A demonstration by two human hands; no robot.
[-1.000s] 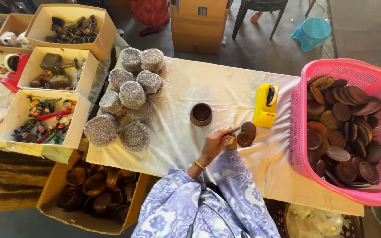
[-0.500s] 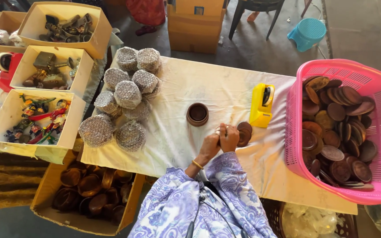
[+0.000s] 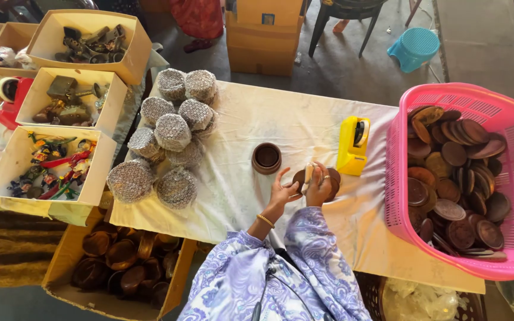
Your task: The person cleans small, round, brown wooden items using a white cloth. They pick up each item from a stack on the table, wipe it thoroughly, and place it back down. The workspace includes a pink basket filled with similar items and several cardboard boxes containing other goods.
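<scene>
My left hand [image 3: 281, 191], with a bracelet at the wrist, grips the left edge of a brown round wooden dish [image 3: 333, 178] between thumb and palm, with its fingers spread upward. My right hand [image 3: 320, 189], wearing a ring, lies over the same dish and presses a pale strip [image 3: 309, 175] against it. The dish rests low on the white tablecloth [image 3: 281, 119]. A small brown bowl [image 3: 266, 158] stands just left of my hands. A yellow tape dispenser [image 3: 353, 145] stands just beyond my right hand.
A pink plastic basket [image 3: 477, 98] of several brown dishes fills the right. Bubble-wrapped round bundles [image 3: 172, 132] are stacked at the left, beside cardboard boxes of figurines [image 3: 47, 161]. A box of brown bowls [image 3: 120, 261] sits under the table. A blue stool [image 3: 414, 47] stands beyond the table.
My right hand drew the brown dish in and both hands closed on it. My left fingers have since spread, and a pale strip now shows on the dish.
</scene>
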